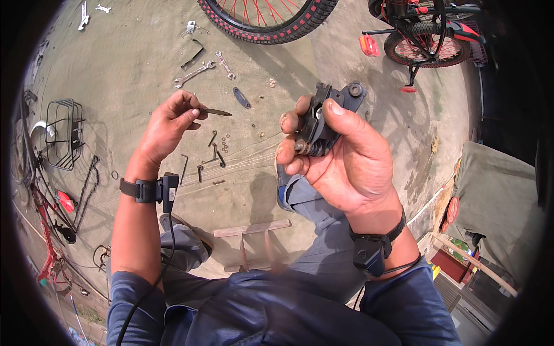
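A part in each hand, and they're apart!
Left grip (169, 122) pinches a thin dark strip (218, 112) between thumb and fingers; right grip (359, 164) curls around a black metal assembly (316, 130), raised off the ground (144, 57). Looks like a hand-fitting or checking step; bringing them together would call for a steady right hold and careful aim. Beyond lie dark bolts (221, 160), then wrenches (194, 75), then a red-spoked wheel (271, 38).

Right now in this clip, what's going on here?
The left hand pinches a thin dark strip. The right hand holds a black mechanical part, and the two pieces are apart. Wrenches and small dark bolts lie loose on the ground, with a red-spoked wheel beyond them.
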The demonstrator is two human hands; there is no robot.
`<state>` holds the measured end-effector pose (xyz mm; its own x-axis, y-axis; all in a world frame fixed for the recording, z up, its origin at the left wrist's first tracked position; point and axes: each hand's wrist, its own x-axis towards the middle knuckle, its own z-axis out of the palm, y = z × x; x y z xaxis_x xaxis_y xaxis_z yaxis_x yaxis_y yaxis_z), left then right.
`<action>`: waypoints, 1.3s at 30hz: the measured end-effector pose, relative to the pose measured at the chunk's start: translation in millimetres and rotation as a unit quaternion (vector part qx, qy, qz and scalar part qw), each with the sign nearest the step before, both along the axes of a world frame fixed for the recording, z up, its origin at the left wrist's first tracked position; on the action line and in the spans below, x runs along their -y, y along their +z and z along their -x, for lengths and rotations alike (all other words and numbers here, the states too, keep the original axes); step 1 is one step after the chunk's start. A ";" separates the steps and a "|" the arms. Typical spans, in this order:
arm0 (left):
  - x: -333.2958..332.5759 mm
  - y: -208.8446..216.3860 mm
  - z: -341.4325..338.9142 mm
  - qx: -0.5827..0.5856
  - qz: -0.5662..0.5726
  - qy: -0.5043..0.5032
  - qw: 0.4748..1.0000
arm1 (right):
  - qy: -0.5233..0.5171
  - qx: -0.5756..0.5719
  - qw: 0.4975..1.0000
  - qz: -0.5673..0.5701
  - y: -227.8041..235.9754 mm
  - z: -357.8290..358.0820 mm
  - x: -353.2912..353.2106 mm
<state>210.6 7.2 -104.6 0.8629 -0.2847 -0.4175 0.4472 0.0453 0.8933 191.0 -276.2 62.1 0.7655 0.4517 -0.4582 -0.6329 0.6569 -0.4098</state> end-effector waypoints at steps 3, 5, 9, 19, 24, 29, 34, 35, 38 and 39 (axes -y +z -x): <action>-10.0 56.5 15.5 0.035 0.013 0.005 0.999 | 0.018 0.011 1.000 0.004 3.2 9.0 -9.2; -14.4 90.1 34.4 0.046 0.027 0.023 0.998 | 0.032 0.019 0.999 -0.001 4.8 15.2 -15.1; -9.4 135.3 84.7 0.040 0.106 0.075 0.991 | 0.058 0.028 0.998 0.009 8.2 27.7 -25.8; 0.2 145.2 120.8 0.020 0.194 0.109 0.975 | 0.102 0.020 0.993 0.062 6.5 38.4 -56.9; -2.5 139.6 119.6 -0.007 0.230 0.135 0.964 | 0.110 0.017 0.991 0.067 3.7 36.0 -62.9; -4.7 133.6 120.4 -0.044 0.238 0.173 0.955 | 0.122 0.017 0.989 0.080 -1.7 34.1 -64.5; -6.9 130.6 118.3 -0.081 0.229 0.204 0.948 | 0.121 0.018 0.990 0.075 -4.7 33.1 -65.1; -7.4 129.9 118.5 -0.082 0.231 0.214 0.945 | 0.121 0.018 0.990 0.076 -4.8 33.0 -65.8; -8.8 128.3 119.2 -0.080 0.232 0.221 0.944 | 0.118 0.009 0.988 0.095 -3.1 32.6 -67.1; -9.1 128.0 119.6 -0.077 0.228 0.220 0.945 | 0.116 0.019 0.989 0.093 -2.2 33.2 -67.9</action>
<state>91.0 16.3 23.4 0.8792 -0.0938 -0.4672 0.4182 0.6217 0.6622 157.8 -208.3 60.0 0.6688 0.5283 -0.5230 -0.7401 0.4071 -0.5353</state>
